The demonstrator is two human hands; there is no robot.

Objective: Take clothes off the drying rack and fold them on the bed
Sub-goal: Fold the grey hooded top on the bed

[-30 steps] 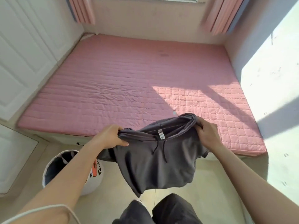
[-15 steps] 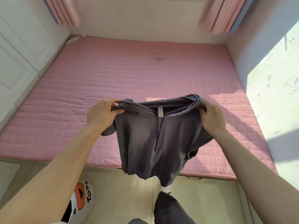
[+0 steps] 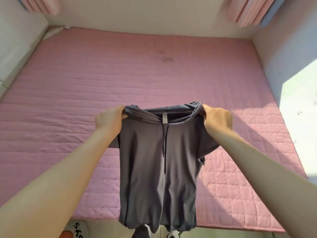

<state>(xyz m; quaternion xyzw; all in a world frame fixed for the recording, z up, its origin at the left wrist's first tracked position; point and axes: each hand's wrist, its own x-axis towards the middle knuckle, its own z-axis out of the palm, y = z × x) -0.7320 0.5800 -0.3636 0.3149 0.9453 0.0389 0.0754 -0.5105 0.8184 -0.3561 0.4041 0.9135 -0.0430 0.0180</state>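
A dark grey short-sleeved hooded top [image 3: 157, 177] hangs full length in front of me, stretched by its shoulders, with a white label and a drawstring at the neck. My left hand [image 3: 109, 120] grips the left shoulder and my right hand [image 3: 217, 118] grips the right shoulder and hood edge. The top hangs over the near part of the pink quilted bed [image 3: 68, 103], its hem at the bed's front edge. No drying rack is in view.
White walls close the bed in on the left and right, with pink curtains [image 3: 247, 11] at the far corners. A white bin with printed letters [image 3: 75, 229] stands on the floor at the lower left. Sunlight falls on the right wall.
Both hands have lifted the top and carried it forward over the bed, so it now hangs straight and unfurled. I have come closer to the bed, and the bin has slid nearly out of view.
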